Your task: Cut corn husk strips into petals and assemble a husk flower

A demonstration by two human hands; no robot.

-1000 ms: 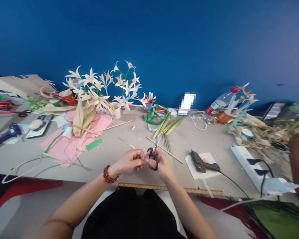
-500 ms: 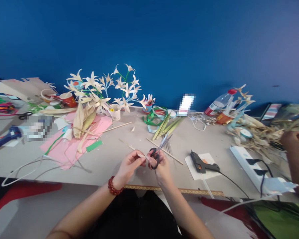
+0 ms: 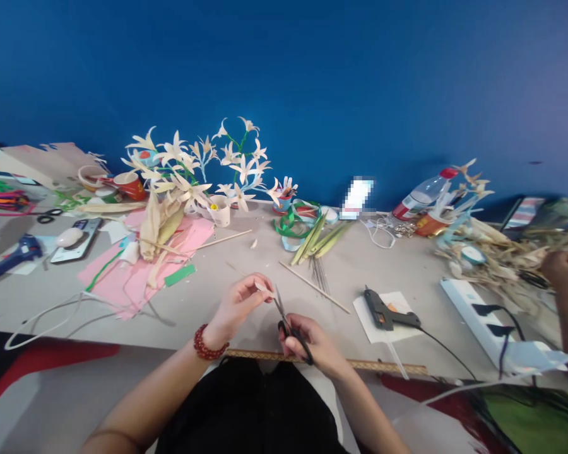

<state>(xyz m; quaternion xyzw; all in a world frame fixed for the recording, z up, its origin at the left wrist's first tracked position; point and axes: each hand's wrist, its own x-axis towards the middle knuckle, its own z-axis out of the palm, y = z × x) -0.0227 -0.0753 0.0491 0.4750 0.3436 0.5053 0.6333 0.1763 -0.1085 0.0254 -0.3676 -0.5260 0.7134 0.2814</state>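
Note:
My left hand pinches a small pale petal-like piece, likely dried husk, between thumb and fingers above the table's front part. In my right hand are black-handled scissors, with the fingers closed round the handles. The blades point up and left, close beside the pale piece; whether they touch it I cannot tell. Beyond my hands lie a thin wooden stick, several thin wires and green husk strips.
White husk flowers stand in a cup at the back. A black glue gun rests on white card to the right, near a power strip. Pink paper lies left. Another person's hand is at the far right.
My hands have moved apart. The scissors have turned from pointing up and right to pointing up and left, their blades now beside the pale piece, with my right hand lower.

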